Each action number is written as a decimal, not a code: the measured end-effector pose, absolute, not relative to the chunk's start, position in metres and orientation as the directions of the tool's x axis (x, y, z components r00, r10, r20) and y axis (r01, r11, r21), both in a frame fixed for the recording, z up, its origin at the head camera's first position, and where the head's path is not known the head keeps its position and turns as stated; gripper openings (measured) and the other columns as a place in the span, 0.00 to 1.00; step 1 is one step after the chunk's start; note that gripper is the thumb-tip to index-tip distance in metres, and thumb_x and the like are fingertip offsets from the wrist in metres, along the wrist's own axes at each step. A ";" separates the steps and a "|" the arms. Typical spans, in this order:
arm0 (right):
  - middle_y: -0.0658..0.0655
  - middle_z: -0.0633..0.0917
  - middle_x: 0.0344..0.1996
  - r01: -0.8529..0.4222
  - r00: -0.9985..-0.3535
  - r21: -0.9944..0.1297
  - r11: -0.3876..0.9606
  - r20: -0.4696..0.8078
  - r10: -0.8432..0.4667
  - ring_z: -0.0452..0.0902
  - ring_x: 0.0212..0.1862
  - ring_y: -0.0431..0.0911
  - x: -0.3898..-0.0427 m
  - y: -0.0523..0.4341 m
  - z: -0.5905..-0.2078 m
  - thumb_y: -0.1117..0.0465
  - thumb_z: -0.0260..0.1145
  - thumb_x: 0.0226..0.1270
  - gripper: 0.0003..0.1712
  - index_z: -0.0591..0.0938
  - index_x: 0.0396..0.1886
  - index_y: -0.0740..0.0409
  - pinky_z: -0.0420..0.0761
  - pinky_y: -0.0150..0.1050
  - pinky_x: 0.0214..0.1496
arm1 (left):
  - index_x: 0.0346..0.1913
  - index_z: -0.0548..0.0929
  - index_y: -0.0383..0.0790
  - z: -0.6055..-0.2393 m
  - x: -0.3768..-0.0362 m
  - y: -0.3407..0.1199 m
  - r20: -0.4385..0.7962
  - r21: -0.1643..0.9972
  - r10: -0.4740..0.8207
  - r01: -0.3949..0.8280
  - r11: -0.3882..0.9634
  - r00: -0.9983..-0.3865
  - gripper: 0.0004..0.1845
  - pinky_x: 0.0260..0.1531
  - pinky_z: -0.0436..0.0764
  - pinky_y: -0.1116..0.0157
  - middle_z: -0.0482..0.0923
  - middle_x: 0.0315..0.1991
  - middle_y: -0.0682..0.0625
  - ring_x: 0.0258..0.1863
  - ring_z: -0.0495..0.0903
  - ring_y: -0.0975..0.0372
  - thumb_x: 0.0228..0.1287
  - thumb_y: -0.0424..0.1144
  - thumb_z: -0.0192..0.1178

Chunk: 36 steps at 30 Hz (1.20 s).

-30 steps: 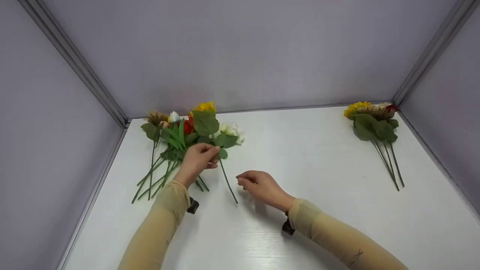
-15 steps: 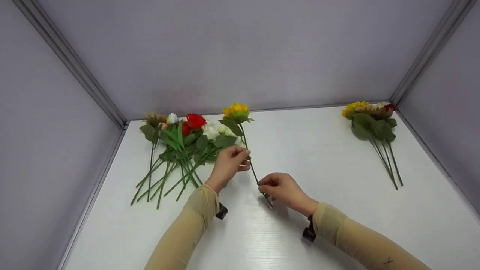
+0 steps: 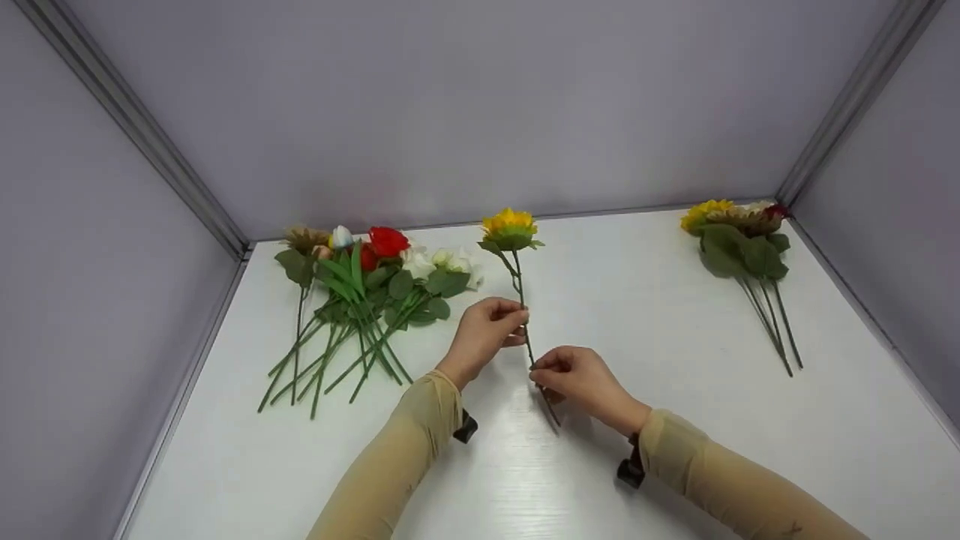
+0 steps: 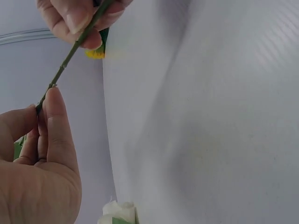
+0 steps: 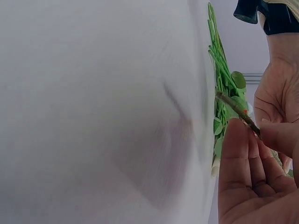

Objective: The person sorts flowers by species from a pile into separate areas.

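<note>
White table [image 3: 675, 420] w/ pale grey walls on three sides, metal strips in the far corners. Biggest item: loose pile of artificial flowers [image 3: 360, 292] at far left — red, white, brownish heads toward the far wall, green stems fanned toward the near edge. Smaller bunch [image 3: 742, 247] at far right corner, yellow & tan heads, stems pointing near; well apart from the hands.

Centre of table: single yellow flower [image 3: 510, 225], held off the pile, between the two groups. Head points far, stem runs near-right, lower tip close to the table surface.

Left hand [image 3: 484, 334] pinches the stem approx. mid-length, thumb & fingers [image 4: 70, 18] curled round it. Right hand [image 3: 581, 379] grips the stem lower down, just beside the left, fingers [image 5: 238, 154] closed on it w/ thumb opposite. Both arms in tan sleeves, dark wrist mounts underneath.
</note>
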State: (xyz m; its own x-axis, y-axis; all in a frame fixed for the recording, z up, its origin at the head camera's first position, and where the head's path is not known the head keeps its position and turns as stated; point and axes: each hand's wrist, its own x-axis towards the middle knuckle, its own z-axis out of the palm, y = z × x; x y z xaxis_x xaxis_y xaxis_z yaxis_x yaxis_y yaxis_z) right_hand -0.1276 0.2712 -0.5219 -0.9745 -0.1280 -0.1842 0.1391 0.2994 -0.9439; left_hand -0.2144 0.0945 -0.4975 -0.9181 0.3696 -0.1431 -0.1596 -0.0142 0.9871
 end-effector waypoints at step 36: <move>0.67 0.86 0.33 0.116 -0.993 -0.363 0.925 -0.032 0.112 0.81 0.33 0.58 -0.140 0.498 -0.490 0.68 0.60 0.68 0.11 0.85 0.39 0.72 0.80 0.59 0.35 | 0.82 0.57 0.57 -0.503 -0.142 0.163 0.015 0.096 0.903 0.899 0.427 -0.430 0.38 0.77 0.52 0.55 0.58 0.79 0.52 0.78 0.56 0.56 0.75 0.61 0.55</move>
State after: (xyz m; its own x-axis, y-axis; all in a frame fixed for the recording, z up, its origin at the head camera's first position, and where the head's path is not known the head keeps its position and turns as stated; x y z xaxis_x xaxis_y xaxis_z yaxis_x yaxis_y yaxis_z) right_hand -0.1398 0.4985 -0.4895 -0.9932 0.1124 -0.0316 0.1162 0.9246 -0.3627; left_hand -0.1417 0.1631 -0.5031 -0.4303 0.9026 0.0154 0.8991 0.4270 0.0963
